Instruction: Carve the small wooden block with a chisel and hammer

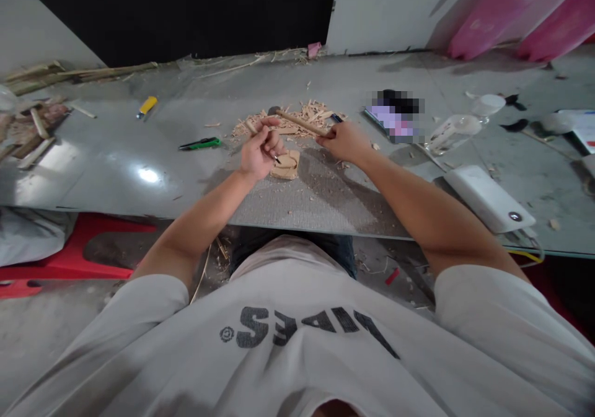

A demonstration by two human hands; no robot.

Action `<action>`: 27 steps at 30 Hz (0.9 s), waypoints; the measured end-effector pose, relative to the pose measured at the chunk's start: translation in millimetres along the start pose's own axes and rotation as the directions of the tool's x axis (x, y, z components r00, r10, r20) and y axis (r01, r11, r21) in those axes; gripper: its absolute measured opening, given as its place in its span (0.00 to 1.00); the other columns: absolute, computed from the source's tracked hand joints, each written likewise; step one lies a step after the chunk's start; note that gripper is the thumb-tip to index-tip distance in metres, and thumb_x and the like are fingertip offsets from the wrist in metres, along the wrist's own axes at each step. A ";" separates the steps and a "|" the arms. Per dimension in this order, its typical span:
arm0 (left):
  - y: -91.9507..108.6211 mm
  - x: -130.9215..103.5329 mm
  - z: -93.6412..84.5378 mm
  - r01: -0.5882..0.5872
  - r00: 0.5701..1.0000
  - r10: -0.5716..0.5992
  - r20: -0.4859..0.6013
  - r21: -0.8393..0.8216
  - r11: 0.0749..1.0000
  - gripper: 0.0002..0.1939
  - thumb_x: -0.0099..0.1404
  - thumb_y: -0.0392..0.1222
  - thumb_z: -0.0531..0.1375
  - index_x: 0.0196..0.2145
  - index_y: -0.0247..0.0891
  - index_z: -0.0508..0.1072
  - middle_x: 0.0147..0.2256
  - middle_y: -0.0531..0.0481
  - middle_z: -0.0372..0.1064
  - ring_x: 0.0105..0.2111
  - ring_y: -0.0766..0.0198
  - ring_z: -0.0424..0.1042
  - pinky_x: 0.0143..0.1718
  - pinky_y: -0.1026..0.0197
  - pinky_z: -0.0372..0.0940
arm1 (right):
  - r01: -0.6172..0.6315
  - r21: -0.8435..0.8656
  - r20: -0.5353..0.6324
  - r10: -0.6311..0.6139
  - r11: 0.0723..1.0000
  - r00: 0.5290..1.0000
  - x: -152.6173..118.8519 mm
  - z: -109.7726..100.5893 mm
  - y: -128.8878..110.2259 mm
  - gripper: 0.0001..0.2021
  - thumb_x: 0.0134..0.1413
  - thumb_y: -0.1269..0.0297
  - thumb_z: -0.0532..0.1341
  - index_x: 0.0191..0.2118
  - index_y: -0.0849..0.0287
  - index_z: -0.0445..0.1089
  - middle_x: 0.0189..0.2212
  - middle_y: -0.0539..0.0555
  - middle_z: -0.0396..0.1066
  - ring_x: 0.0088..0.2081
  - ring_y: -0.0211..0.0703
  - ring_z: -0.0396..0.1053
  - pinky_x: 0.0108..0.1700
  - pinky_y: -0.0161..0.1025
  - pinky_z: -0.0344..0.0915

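My left hand [261, 150] is closed around a carving chisel [251, 127], whose wooden end sticks up past the fingers. Its dark metal tip points down at a small pale wood block [287, 168] on the table. A curved outline is cut into the block's top. My right hand [343, 141] grips a hammer by its wooden handle [300, 122]. At the handle's far end is a dark grey head [274, 111], just beyond my left hand. Wood shavings [316, 114] are heaped behind both hands.
Left on the grey table [199, 181] lie a green cutter knife [201, 144], a yellow cutter knife [147, 106] and wood scraps [39, 126]. To the right are a phone [390, 122], a clear plastic bottle [458, 131] and a white power bank [488, 199].
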State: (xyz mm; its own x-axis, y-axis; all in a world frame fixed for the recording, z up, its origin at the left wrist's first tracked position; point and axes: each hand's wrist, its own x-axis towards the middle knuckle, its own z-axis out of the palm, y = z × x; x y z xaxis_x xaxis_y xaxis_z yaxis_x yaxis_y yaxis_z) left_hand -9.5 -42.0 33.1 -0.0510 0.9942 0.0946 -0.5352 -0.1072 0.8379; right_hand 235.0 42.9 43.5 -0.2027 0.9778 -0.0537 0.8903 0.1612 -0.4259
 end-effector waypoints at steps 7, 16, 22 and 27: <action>-25.5 -12.7 16.5 0.100 0.990 -0.106 0.096 0.066 0.993 0.29 1.00 0.58 0.64 0.38 0.42 0.80 0.21 0.61 0.51 0.17 0.67 0.53 0.20 0.65 0.53 | -0.013 0.017 -0.035 0.013 1.000 0.999 3.8 -0.3 4.3 0.19 0.85 0.45 0.74 0.42 0.52 0.80 0.39 0.61 0.78 0.45 0.61 0.78 0.50 0.53 0.71; -31.0 -3.5 6.6 0.095 0.986 -0.109 0.125 0.111 0.989 0.24 0.98 0.50 0.67 0.39 0.42 0.84 0.20 0.62 0.49 0.16 0.68 0.50 0.20 0.66 0.53 | 0.005 0.030 -0.028 -0.004 1.000 1.000 3.5 -2.5 4.8 0.21 0.83 0.47 0.76 0.38 0.50 0.74 0.36 0.58 0.74 0.46 0.59 0.77 0.50 0.53 0.69; -37.4 -4.8 3.3 0.132 0.978 -0.152 0.142 0.140 0.981 0.22 0.98 0.48 0.68 0.40 0.41 0.84 0.20 0.63 0.50 0.16 0.68 0.50 0.20 0.68 0.51 | 0.003 0.080 -0.068 0.002 0.997 0.998 0.0 -12.1 3.0 0.24 0.82 0.49 0.79 0.36 0.49 0.71 0.33 0.55 0.70 0.43 0.57 0.73 0.47 0.51 0.64; -54.1 6.9 -11.1 0.137 0.955 -0.176 0.241 0.170 0.976 0.17 0.95 0.51 0.73 0.43 0.43 0.85 0.21 0.63 0.51 0.16 0.68 0.51 0.20 0.67 0.50 | 0.090 0.164 -0.135 -0.068 0.982 0.989 -27.9 -60.2 -2.6 0.24 0.83 0.60 0.81 0.37 0.52 0.68 0.32 0.48 0.65 0.38 0.43 0.63 0.45 0.46 0.59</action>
State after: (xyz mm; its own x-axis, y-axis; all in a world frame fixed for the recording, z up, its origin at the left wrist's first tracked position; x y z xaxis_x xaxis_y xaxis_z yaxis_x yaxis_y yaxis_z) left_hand 9.7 -29.3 -17.5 0.2484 0.9659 0.0726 -0.3859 0.0299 0.9220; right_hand 262.9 23.3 100.5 -0.2063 0.9736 0.0976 0.7893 0.2245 -0.5715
